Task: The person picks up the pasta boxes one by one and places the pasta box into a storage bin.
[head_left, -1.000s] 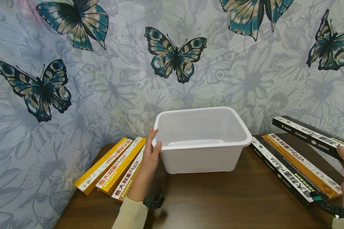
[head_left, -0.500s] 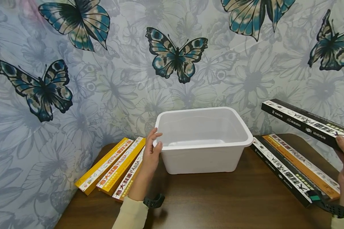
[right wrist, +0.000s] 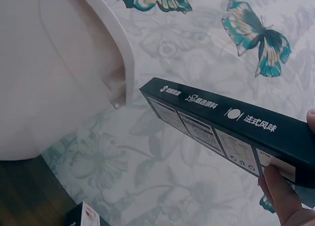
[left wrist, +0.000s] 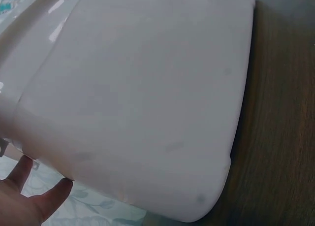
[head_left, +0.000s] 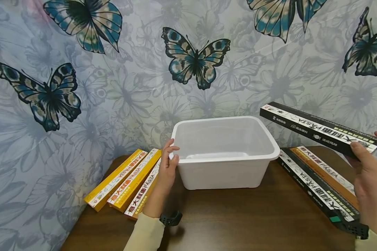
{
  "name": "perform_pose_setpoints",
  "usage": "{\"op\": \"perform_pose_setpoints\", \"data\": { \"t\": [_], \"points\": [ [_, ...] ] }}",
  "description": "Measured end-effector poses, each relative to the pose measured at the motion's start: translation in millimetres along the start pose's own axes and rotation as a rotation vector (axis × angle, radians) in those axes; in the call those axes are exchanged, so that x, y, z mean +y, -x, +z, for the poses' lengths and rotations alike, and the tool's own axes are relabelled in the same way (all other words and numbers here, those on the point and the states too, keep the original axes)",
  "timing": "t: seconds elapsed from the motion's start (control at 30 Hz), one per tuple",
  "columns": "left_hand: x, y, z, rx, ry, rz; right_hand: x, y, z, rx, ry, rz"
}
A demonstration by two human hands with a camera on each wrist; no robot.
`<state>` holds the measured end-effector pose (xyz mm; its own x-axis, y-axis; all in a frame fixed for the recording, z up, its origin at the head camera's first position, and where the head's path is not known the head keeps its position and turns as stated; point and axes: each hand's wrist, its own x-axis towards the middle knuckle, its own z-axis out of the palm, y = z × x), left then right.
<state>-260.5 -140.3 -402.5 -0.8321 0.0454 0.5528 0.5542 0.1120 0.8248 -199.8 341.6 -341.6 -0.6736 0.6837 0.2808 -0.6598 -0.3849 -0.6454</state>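
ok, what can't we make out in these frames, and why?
Head: lower end of the orange box, behind the right grip.
Head: part of the yellow box nearest the bin, behind the left forearm.
Head: far-right butterfly, cut off by the right edge.
Left wrist: rest of the left grip, cut off by frame edges.
Right wrist: small print on the held black box, too small, blurred.

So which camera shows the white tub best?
The head view: it shows the white tub nearly whole, rim and inside included, only the left hand hiding a little. The left wrist view shows mainly its outer wall; the right wrist view just part, cut off.
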Motion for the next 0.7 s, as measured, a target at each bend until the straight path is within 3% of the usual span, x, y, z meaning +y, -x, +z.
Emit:
{"op": "perform_pose_setpoints", "data": {
  "t": [0.4,0.7],
  "points": [
    [-0.3,-0.4,3.4,0.025,-0.009,0.041,4.3,2.8,23.3,-0.246,-0.106,0.099],
    [-3.1,1.5,4.0,0.016,-0.006,0.041,11.2,4.7,36.8,-0.489,-0.061,0.179]
  ]
}}
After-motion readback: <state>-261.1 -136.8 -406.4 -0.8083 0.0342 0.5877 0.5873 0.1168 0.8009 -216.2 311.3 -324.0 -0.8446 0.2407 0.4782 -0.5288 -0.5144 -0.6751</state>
